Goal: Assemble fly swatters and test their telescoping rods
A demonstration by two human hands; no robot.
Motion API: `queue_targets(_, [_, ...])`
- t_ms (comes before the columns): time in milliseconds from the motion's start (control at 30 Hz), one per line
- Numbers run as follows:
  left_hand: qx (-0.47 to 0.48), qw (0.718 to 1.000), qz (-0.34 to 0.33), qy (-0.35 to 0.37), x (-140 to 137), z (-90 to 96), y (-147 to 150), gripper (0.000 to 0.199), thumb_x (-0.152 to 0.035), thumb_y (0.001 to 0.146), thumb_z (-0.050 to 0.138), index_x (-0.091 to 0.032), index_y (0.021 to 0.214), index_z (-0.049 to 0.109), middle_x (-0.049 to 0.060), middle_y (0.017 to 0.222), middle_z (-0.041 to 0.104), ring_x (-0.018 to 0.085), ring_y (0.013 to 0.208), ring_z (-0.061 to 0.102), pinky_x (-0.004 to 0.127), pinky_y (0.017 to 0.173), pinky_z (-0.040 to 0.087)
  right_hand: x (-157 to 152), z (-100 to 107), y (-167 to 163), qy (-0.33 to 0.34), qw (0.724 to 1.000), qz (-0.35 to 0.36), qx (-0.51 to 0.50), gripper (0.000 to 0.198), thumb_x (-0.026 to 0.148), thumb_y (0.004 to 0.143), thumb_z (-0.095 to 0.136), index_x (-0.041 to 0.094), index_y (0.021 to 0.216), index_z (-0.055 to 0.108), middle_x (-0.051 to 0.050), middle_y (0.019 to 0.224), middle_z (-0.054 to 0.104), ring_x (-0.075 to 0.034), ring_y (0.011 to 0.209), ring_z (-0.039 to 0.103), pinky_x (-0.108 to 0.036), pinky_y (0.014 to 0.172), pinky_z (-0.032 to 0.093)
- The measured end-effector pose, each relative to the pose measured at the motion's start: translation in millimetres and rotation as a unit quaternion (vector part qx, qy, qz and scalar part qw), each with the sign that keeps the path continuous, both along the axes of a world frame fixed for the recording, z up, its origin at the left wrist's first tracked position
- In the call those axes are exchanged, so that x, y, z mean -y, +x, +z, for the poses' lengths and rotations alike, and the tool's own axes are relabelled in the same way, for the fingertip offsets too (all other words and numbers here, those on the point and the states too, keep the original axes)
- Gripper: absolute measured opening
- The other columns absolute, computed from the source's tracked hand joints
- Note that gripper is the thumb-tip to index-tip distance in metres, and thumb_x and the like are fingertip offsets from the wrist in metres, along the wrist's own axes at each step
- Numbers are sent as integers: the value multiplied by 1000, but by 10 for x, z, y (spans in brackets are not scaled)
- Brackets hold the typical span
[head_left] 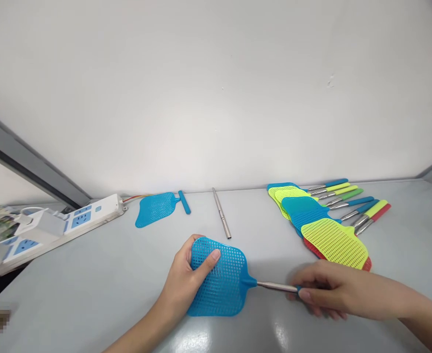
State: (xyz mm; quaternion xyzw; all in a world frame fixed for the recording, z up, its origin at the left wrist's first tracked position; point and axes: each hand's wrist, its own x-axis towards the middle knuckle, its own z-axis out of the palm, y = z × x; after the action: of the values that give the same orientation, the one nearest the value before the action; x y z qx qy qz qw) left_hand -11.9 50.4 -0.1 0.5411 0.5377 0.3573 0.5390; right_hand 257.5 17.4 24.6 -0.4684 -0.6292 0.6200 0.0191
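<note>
A blue fly swatter (221, 277) with a metal rod lies across both my hands, low over the table. My left hand (186, 274) grips the far left edge of its mesh head, thumb on top. At the other end, my right hand (326, 289) is closed round the blue handle, most of which the fingers hide. Beyond them on the table are a loose blue swatter head (157, 208), a short blue handle (184, 202) beside it, and a bare metal rod (221, 214).
To the right, several yellow, blue, green and red fly swatters (335, 242) overlap in a fanned pile near the wall. A white power strip (105, 208) with plugs and cables runs along the left. Behind the grey table (101, 274) stands a white wall (216, 98).
</note>
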Motion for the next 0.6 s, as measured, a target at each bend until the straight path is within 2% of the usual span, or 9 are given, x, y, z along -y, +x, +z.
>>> queue_targets(133, [-60, 998, -14, 0, 76, -25, 46, 35, -45, 74, 50, -23, 98, 38, -3, 69, 50, 14, 61, 53, 25, 57, 45, 52, -56, -196, 14, 999, -28, -10, 29, 41, 84, 39, 17, 88, 56, 1, 66, 51, -7, 51, 40, -16, 45, 31])
queue_targets(167, [-93, 995, -14, 17, 88, -31, 53, 37, -46, 75, 48, -23, 102, 37, -2, 73, 51, 15, 64, 53, 27, 58, 46, 58, -70, -234, 22, 999, -32, -12, 30, 42, 83, 41, 16, 86, 57, 2, 63, 49, -7, 52, 39, -16, 45, 30])
queue_targets(233, [-181, 978, 0, 107, 103, -33, 58, 41, -43, 76, 49, -23, 108, 34, 2, 88, 52, 17, 77, 54, 31, 66, 46, 63, -93, -288, 26, 999, -41, -22, 32, 43, 83, 41, 16, 85, 58, 3, 58, 44, -7, 51, 37, -16, 44, 28])
queue_targets(267, [-232, 957, 6, 176, 110, -27, 56, 44, -41, 76, 50, -23, 112, 33, 5, 99, 50, 20, 87, 52, 33, 73, 44, 62, -102, -304, 22, 998, -45, -31, 33, 44, 83, 41, 15, 85, 58, 4, 57, 41, -6, 50, 35, -16, 43, 27])
queue_targets(333, [-329, 887, -18, 324, 137, -2, 50, 47, -34, 76, 52, -25, 118, 33, 8, 117, 41, 24, 108, 40, 38, 86, 35, 60, -108, -324, 6, 997, -55, -48, 34, 44, 83, 40, 16, 87, 58, 5, 55, 36, -6, 48, 32, -16, 41, 25])
queue_targets(400, [-395, 799, -109, 440, 187, 29, 55, 37, -26, 79, 48, -29, 116, 40, 5, 122, 39, 24, 113, 35, 41, 90, 28, 62, -103, -339, -12, 996, -60, -57, 34, 43, 83, 40, 15, 89, 58, 5, 53, 35, -6, 47, 31, -15, 40, 24])
queue_targets(433, [-412, 765, -172, 465, 220, 42, 64, 32, -24, 81, 46, -30, 113, 43, 3, 122, 41, 23, 113, 36, 41, 91, 25, 65, -100, -348, -17, 997, -62, -54, 33, 43, 83, 41, 15, 89, 58, 5, 53, 36, -6, 46, 31, -15, 40, 24])
queue_targets(500, [-416, 732, -234, 486, 284, 56, 93, 26, -30, 83, 42, -28, 109, 47, 2, 121, 44, 22, 111, 38, 41, 91, 22, 74, -94, -369, -14, 997, -62, -35, 33, 42, 82, 42, 14, 86, 59, 5, 53, 38, -6, 47, 33, -15, 40, 25])
queue_targets(600, [-415, 735, -282, 456, 345, 61, 146, 20, -31, 85, 36, -24, 96, 52, 3, 115, 48, 22, 109, 39, 41, 88, 24, 93, -104, -410, 3, 999, -53, -13, 31, 40, 81, 43, 13, 81, 60, 4, 53, 42, -6, 47, 36, -14, 41, 27])
